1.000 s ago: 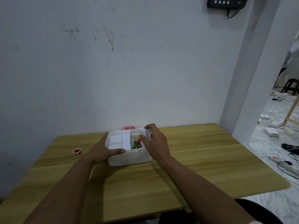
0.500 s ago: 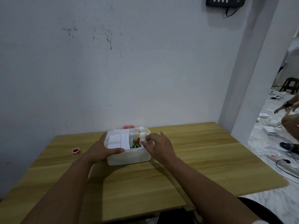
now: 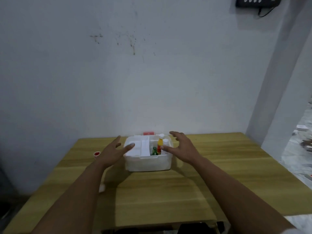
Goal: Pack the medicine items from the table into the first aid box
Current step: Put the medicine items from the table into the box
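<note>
Both hands spread wide, empty — left hand (image 3: 112, 152) and right hand (image 3: 181, 147) flank the first aid box (image 3: 148, 163), bottles (image 3: 160, 146) upright inside.

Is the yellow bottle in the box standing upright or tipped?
Upright: the yellow bottle with white cap stands in the white plastic first aid box, cap topmost above the rim.
</note>
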Available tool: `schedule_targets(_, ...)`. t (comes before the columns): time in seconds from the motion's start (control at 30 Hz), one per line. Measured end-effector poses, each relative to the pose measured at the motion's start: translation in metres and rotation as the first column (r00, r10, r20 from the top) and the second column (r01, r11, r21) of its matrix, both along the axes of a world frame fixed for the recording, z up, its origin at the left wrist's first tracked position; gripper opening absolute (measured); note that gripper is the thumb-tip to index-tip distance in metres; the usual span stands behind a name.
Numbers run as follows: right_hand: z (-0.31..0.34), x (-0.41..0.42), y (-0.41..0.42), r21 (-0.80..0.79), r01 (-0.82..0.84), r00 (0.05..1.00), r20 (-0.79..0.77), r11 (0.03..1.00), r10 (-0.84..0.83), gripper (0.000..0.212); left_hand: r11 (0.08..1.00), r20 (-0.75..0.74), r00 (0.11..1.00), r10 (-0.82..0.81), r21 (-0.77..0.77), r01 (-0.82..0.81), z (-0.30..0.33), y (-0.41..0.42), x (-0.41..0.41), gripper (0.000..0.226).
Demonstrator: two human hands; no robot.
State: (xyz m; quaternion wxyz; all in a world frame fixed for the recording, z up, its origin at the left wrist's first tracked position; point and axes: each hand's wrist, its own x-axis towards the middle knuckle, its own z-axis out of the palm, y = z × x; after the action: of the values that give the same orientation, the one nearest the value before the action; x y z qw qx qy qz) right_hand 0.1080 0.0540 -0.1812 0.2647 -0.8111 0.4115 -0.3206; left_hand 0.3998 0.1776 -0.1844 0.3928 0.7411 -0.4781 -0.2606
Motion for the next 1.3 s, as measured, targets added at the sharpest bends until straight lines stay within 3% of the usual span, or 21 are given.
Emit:
schedule_targets(0.1,0.001,0.0,-0.011,0.224,-0.082,0.994,-0.057,0.971,0.097,0.14,0.97,0.122,0.964,0.235,-0.093,-0.225,0.001,0.019,0.025,0.086)
schedule_targets(0.17,-0.002,0.001,-0.017,0.298,-0.112,0.986,-0.087,0.948,0.144,0.153,0.95,0.233,0.921,0.311,-0.079,-0.301,-0.002,0.033,0.045,0.071)
schedule_targets(0.3,-0.011,0.005,-0.02,0.319,-0.159,0.975,-0.098,0.934,0.199,0.141,0.947,0.392,0.88,0.27,0.058,-0.316,-0.016,0.055,0.07,0.063)
schedule_targets(0.5,-0.014,0.001,-0.014,0.307,-0.163,0.98,-0.063,0.938,0.191,0.142,0.927,0.415,0.902,0.122,0.277,-0.253,-0.026,0.079,0.064,0.046)
schedule_targets(0.6,-0.013,0.001,-0.013,0.31,-0.166,0.981,-0.049,0.936,0.19,0.141,0.939,0.393,0.904,0.169,0.214,-0.268,-0.033,0.078,0.066,0.035)
schedule_targets(0.73,-0.015,0.002,-0.013,0.331,-0.181,0.978,-0.035,0.926,0.204,0.143,0.932,0.4,0.879,0.259,0.135,-0.336,-0.036,0.062,0.07,0.042)
schedule_targets(0.97,-0.02,0.011,-0.017,0.332,-0.184,0.98,-0.005,0.925,0.197,0.154,0.913,0.521,0.811,0.264,0.137,-0.385,-0.045,0.026,0.09,0.094)
schedule_targets(1.03,-0.024,0.012,-0.019,0.322,-0.186,0.982,0.019,0.928,0.19,0.153,0.913,0.561,0.789,0.252,0.134,-0.386,-0.046,0.018,0.093,0.083)
schedule_targets(1.17,-0.028,0.013,-0.021,0.328,-0.199,0.98,0.047,0.924,0.194,0.149,0.931,0.599,0.762,0.247,0.072,-0.358,-0.053,0.012,0.094,0.041)
schedule_targets(1.3,-0.024,0.011,-0.024,0.343,-0.231,0.972,0.034,0.91,0.234,0.145,0.926,0.635,0.707,0.311,-0.036,-0.375,-0.06,0.008,0.094,0.038)
